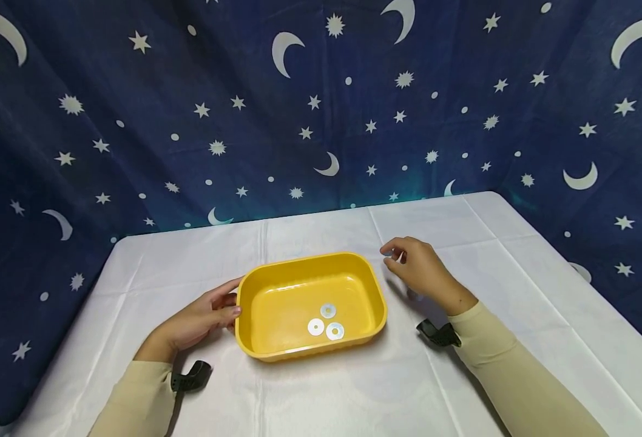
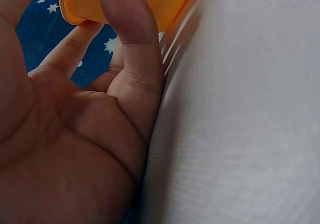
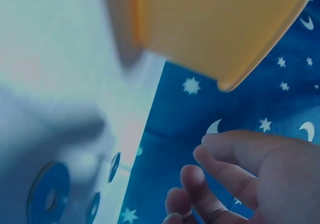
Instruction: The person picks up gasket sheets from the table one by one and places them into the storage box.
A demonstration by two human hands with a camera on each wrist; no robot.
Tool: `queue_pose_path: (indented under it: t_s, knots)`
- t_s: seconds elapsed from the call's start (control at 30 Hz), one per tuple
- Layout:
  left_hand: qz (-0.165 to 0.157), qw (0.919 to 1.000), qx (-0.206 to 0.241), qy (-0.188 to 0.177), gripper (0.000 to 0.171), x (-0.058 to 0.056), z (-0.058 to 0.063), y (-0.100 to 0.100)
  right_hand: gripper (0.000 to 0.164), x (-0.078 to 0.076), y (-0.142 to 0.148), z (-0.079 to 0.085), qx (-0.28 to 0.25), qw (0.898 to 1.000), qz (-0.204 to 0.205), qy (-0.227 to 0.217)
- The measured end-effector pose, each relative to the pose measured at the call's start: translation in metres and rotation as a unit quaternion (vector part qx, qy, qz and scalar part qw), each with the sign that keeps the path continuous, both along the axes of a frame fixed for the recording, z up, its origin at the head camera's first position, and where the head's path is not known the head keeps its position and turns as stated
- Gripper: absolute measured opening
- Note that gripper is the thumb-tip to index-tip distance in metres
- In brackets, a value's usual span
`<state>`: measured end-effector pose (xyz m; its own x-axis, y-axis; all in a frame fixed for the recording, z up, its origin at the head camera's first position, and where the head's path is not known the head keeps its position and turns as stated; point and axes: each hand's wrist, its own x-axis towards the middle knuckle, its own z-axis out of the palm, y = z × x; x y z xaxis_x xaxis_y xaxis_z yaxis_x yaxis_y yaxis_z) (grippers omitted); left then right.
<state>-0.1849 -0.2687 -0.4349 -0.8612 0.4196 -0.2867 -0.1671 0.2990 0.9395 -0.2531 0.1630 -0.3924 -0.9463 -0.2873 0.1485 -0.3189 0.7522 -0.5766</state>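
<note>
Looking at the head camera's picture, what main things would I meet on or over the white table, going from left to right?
Left hand, yellow tray with three flat rings inside, right hand.

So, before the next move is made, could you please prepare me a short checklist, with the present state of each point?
1. Left hand touching the yellow tray at its left end: ok.
2. Tray upright, opening upward: ok.
3. Washers in the tray clear of its rim: ok, three lie on its floor.
4. All washers inside: not ok; the right wrist view shows three loose washers on the white cloth.
5. Right hand over the tray: not ok, it is beyond the right end.
6. Right hand holding a washer: cannot tell.
</note>
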Motion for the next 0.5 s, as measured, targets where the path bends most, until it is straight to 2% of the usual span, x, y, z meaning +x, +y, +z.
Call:
queue_pose_path:
  t_s: [0.23, 0.5]
  knots:
    - [-0.005, 1.0, -0.002, -0.004, 0.076, 0.001, 0.0, 0.0, 0.029, -0.01, 0.012, -0.008, 0.018, 0.996, -0.028, -0.085]
    - [-0.004, 1.0, -0.004, -0.001, 0.076, -0.001, 0.002, 0.0, 0.042, -0.019, 0.023, -0.014, 0.059, 0.986, -0.049, -0.145]
